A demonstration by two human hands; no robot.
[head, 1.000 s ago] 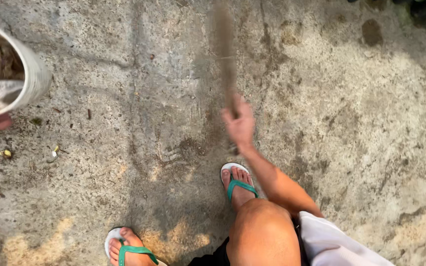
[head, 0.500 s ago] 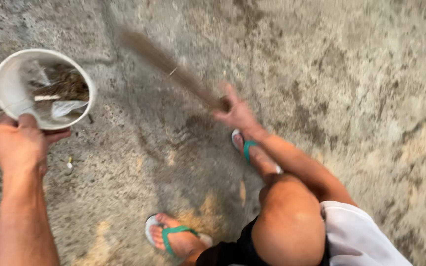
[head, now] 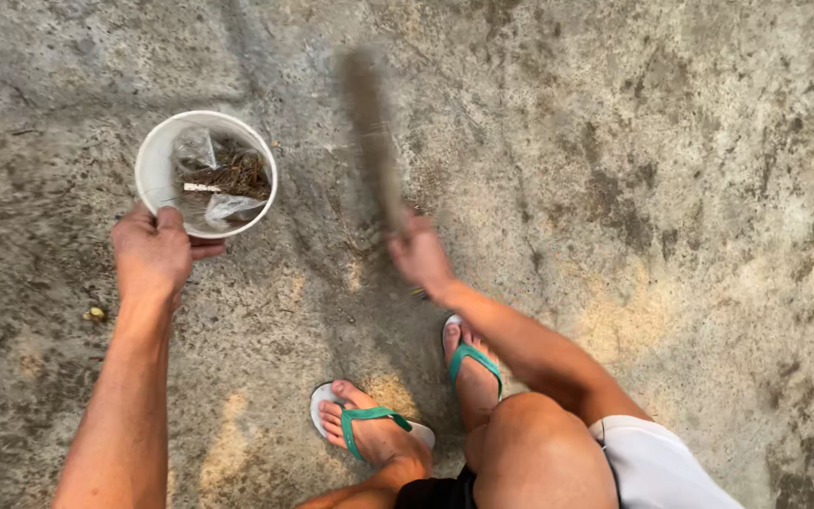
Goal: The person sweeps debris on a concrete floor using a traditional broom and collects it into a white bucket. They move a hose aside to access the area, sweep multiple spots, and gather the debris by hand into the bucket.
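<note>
While the left hand (head: 153,256) grips the rim of a white bucket (head: 156,168) at its six o'clock edge, the right hand (head: 419,254) is clenched around a blurred brown brush (head: 372,141), probably a small broom, pointing to twelve o'clock. Dry leaves (head: 233,172) and plastic scraps (head: 228,207) lie inside the bucket. Both feet wear green sandals (head: 369,419) on the concrete ground (head: 661,188).

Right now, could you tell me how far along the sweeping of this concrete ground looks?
Done: the white bucket already holds dry twigs and bits of clear plastic. In hand: the left hand grips the bucket's rim, while the right hand holds a hand broom, blurred in motion over the concrete ground. Left: a small yellowish scrap lies by the left forearm, and fine litter shows near the broom.
</note>
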